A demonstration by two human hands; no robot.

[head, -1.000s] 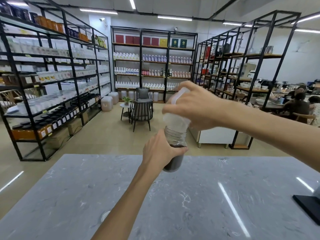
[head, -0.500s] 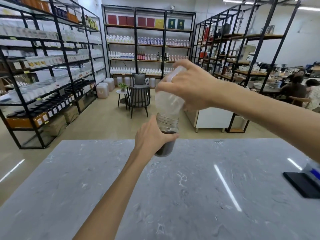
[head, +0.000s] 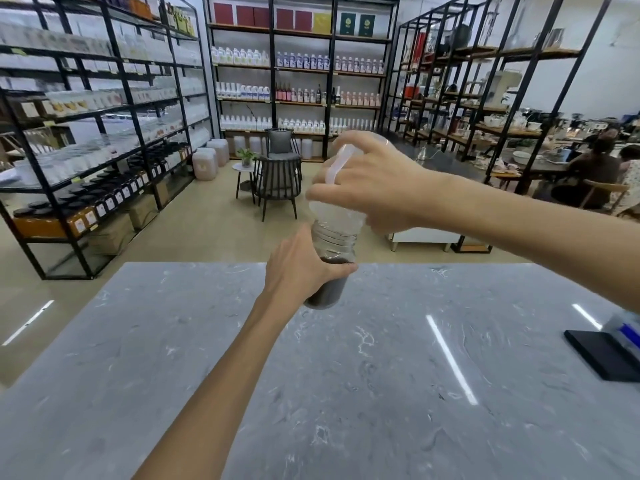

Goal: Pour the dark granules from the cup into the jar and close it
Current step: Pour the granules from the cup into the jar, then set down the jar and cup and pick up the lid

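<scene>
A clear jar (head: 331, 271) stands on the grey marble table (head: 381, 375) near its far edge, its lower part full of dark granules. My left hand (head: 300, 268) is wrapped around the jar's left side. A clear plastic cup (head: 337, 199) is turned upside down with its mouth over the jar's mouth; it looks empty. My right hand (head: 374, 183) grips the cup from the right and above. No lid is in view.
A black flat device (head: 604, 355) lies at the table's right edge beside a blue and white object (head: 627, 329). Behind the table are black shelving racks (head: 104, 133) with bottles, a chair (head: 277, 181) with a small table, and seated people (head: 595, 171) at far right.
The view has shifted slightly downward, so hands and jar appear lower. Both hands keep their grips, with the cup still inverted over the jar.
</scene>
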